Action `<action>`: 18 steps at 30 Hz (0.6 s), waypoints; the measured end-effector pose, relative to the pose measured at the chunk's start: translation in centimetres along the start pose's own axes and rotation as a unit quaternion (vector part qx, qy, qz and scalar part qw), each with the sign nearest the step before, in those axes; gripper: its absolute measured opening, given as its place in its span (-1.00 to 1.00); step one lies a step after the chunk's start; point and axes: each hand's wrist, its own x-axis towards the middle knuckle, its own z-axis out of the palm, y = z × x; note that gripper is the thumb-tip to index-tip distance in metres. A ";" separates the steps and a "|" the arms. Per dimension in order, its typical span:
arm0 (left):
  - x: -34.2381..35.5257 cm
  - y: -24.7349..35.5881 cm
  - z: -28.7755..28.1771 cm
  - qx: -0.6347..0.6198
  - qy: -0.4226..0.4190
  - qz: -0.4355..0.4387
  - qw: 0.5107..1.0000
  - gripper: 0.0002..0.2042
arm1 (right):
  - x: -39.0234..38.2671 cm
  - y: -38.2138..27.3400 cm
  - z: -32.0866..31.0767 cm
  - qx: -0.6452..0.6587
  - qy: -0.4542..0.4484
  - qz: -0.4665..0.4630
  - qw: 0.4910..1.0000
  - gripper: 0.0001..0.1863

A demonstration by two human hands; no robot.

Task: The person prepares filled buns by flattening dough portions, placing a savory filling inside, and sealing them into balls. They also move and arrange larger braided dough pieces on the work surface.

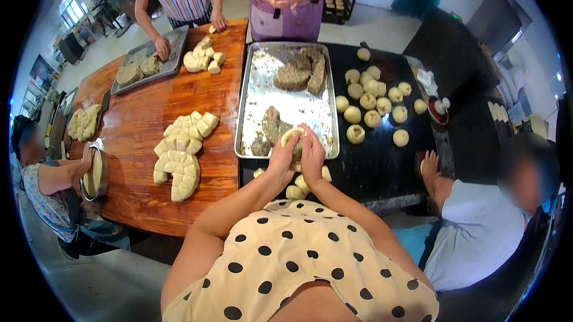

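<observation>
Over the near edge of the metal tray (242,113), my left hand (282,159) and my right hand (312,156) are cupped together around a piece of pale dough (291,135). Its rim shows as a curved edge between my thumbs and fingers; the rest is mostly hidden by my hands. Something brownish shows below it between the palms, too covered to make out. Brown speckled filling (271,122) lies in the tray just beyond my hands, with a larger mound (292,76) at the far end. Several dough pieces (295,192) lie on the dark table below my hands.
Several round filled dough balls (382,105) sit on the black tabletop (382,170) to the right. Cut dough pieces (185,170) lie on the wooden table (131,143) at left. Co-workers stand opposite and at both sides; one works at a grey tray (170,47), another at a metal bowl (102,185).
</observation>
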 end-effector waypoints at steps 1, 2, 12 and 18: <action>-0.1 0.5 0.1 0.007 0.005 0.004 1.000 -0.74 | 0.4 0.3 0.1 0.038 -0.020 0.014 0.999 -0.58; 0.6 0.6 -0.7 -0.002 -0.029 0.016 0.999 -0.62 | 0.9 0.5 0.1 0.060 -0.053 0.014 0.997 -0.51; 4.3 -0.6 -3.7 0.253 -0.011 0.029 0.967 -0.34 | 2.0 1.1 1.5 -0.102 -0.030 -0.010 0.994 -0.63; 6.8 -0.3 -3.8 0.324 -0.071 -0.017 0.943 -0.28 | 2.1 0.4 1.2 -0.034 0.019 0.005 0.999 -0.74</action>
